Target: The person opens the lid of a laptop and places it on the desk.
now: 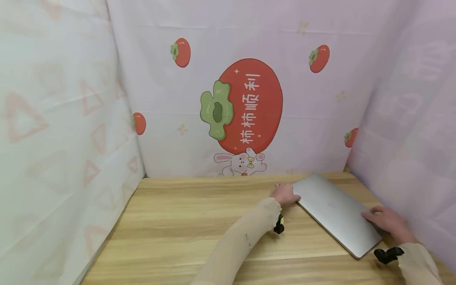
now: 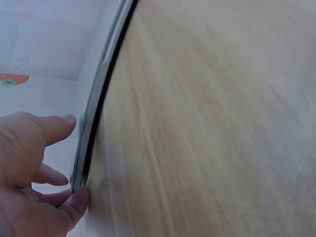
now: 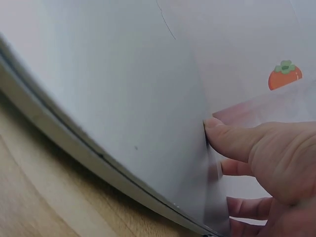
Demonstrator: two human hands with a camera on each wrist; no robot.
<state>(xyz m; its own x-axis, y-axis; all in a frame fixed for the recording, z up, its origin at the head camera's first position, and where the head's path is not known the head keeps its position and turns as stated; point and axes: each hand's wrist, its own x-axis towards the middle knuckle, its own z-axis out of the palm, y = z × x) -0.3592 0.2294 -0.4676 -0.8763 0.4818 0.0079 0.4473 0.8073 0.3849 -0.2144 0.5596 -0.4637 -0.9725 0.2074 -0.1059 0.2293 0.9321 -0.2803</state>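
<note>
A closed silver laptop (image 1: 335,213) lies at a slant on the right part of the wooden table. My left hand (image 1: 285,194) grips its far left corner. In the left wrist view, the thumb (image 2: 58,127) is on the lid side and a fingertip (image 2: 79,201) comes round the corner onto the underside. My right hand (image 1: 388,221) holds the right edge nearer to me. The right wrist view has its thumb (image 3: 224,132) on the lid's rim, with the other fingers lower along that edge.
The wooden table (image 1: 171,229) meets a hanging printed cloth (image 1: 160,91) at the back. Pale cloth walls stand at the left (image 1: 64,138) and right (image 1: 409,118), the right one close beside my right hand. Black wrist cameras (image 1: 388,255) sit at both sleeves.
</note>
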